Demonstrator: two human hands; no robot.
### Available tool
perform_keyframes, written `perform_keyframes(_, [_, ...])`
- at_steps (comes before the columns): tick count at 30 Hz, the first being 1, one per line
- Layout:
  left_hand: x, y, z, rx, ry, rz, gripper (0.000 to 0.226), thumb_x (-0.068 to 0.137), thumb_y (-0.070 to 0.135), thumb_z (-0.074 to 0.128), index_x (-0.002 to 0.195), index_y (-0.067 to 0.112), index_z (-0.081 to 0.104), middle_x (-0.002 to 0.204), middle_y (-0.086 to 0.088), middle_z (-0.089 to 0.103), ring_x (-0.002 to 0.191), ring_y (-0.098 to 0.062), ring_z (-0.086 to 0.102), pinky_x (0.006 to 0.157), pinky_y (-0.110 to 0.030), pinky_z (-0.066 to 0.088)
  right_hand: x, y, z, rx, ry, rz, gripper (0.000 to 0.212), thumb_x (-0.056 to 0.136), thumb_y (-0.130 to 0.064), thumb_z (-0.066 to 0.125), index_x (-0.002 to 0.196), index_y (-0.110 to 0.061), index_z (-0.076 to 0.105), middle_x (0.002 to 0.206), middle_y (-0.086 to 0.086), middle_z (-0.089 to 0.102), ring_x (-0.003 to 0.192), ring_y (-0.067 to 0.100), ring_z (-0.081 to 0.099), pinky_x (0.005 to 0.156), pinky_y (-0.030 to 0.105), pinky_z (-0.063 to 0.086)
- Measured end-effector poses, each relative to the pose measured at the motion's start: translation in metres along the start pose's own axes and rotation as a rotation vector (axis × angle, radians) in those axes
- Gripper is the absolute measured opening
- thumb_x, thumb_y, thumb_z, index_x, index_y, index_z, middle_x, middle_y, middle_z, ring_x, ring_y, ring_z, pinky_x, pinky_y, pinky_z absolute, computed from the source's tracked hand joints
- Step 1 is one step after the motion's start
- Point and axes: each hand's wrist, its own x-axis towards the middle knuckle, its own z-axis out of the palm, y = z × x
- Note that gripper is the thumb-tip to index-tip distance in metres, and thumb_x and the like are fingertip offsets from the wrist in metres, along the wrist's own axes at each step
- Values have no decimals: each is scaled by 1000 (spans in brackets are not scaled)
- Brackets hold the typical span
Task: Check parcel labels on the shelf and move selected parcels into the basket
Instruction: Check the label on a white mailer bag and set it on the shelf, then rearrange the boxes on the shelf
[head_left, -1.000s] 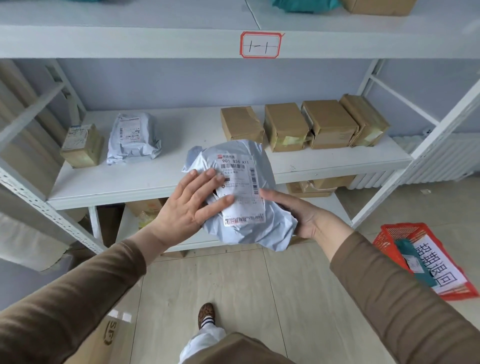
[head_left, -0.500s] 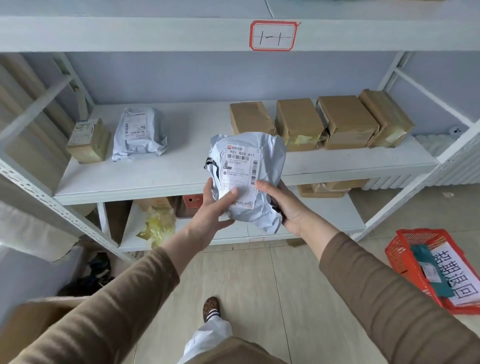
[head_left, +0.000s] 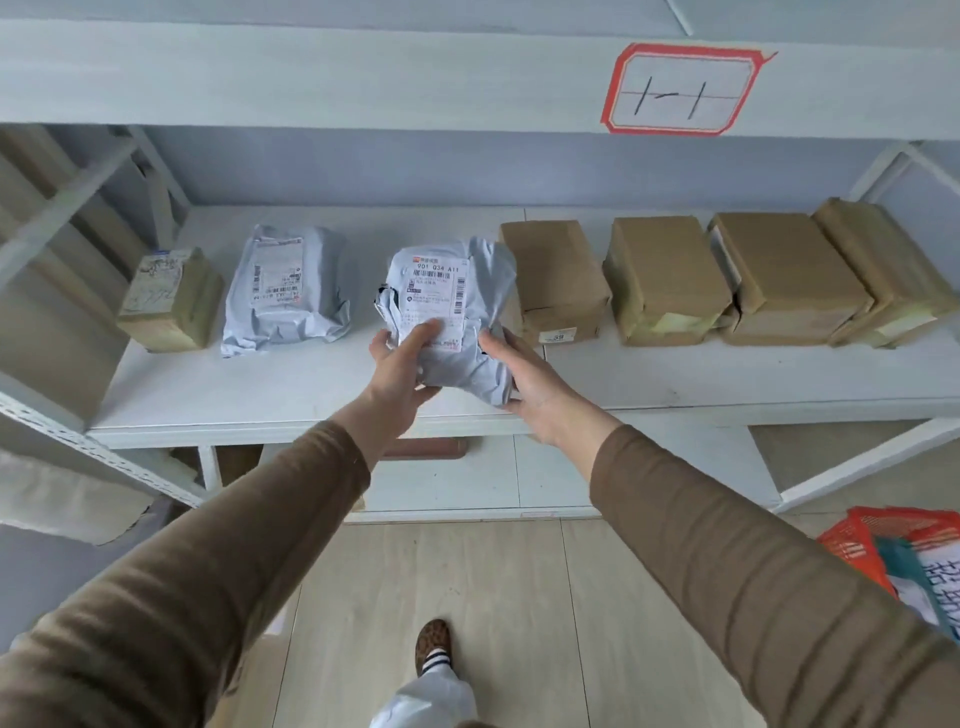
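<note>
Parcel (head_left: 452, 312) in both hands, brown boxes (head_left: 665, 280) right.

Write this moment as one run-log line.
left hand: grips grey parcel | right hand: grips it | parcel: over shelf | basket: floor, right

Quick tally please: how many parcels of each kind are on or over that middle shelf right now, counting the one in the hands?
Grey poly mailers: 2, one lying on the shelf, one held by the left hand and right hand
Brown cardboard boxes: 5
Total: 7
</note>
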Motion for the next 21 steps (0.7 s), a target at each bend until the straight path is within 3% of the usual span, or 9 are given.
perform_keyframes(3, [44, 19, 4, 43, 44, 1, 78, 85, 38, 79, 148, 25, 34, 132, -6, 61, 118, -30, 65, 96, -47, 52, 43, -17, 13, 48, 57, -33, 38, 99, -32, 64, 137, -31, 59, 120, -10, 72, 99, 11, 68, 77, 29, 51])
perform_keyframes(5, [68, 31, 6, 111, 59, 3, 74, 85, 41, 78, 145, 27, 36, 131, -6, 60, 116, -27, 62, 96, -44, 48, 72, -25, 20, 39, 105, -39, 37, 100, -30, 64, 136, -28, 57, 124, -4, 68, 100, 13, 65, 75, 28, 47])
perform_keyframes(9, [102, 48, 5, 154, 88, 21, 70, 91, 39, 75, 146, 29, 33, 132, -7, 59, 111, -22, 62, 86, -34, 48, 122, -33, 31, -6, 148, -32, 32, 97, -31, 64, 129, -27, 56, 134, 4, 64, 121, 24, 60, 88, 35, 42])
perform_keyframes(12, [124, 54, -1, 183, 116, 25, 74, 91, 42, 75, 149, 31, 30, 136, -6, 60, 121, -22, 62, 98, -37, 48, 143, -35, 38, -18, 111, -11, 27, 102, -33, 57, 129, -35, 56, 137, -1, 63, 129, 24, 57, 106, 42, 44])
perform_keyframes(16, [139, 58, -7, 353, 151, 39, 88, 90, 54, 73, 156, 26, 22, 146, -7, 50, 126, -26, 55, 99, -37, 44, 147, -37, 40, -71, 89, -38, 37, 108, -34, 47, 144, -26, 49, 134, -2, 58, 130, 20, 53, 98, 33, 40])
perform_keyframes(19, [131, 59, -4, 526, 235, 173, 94, 94, 51, 69, 163, 19, 14, 161, -9, 37, 143, -29, 42, 109, -35, 34, 132, -36, 34, -242, 165, -108, 55, 105, -39, 52, 153, -16, 41, 141, -1, 54, 126, 16, 52, 102, 31, 39])
perform_keyframes(21, [119, 57, 2, 619, 300, 382, 93, 94, 46, 70, 163, 15, 17, 166, -9, 32, 152, -28, 33, 122, -39, 27, 115, -33, 22, -407, 259, -238, 56, 102, -37, 56, 153, -15, 44, 151, 3, 53, 136, 19, 51, 111, 33, 40])
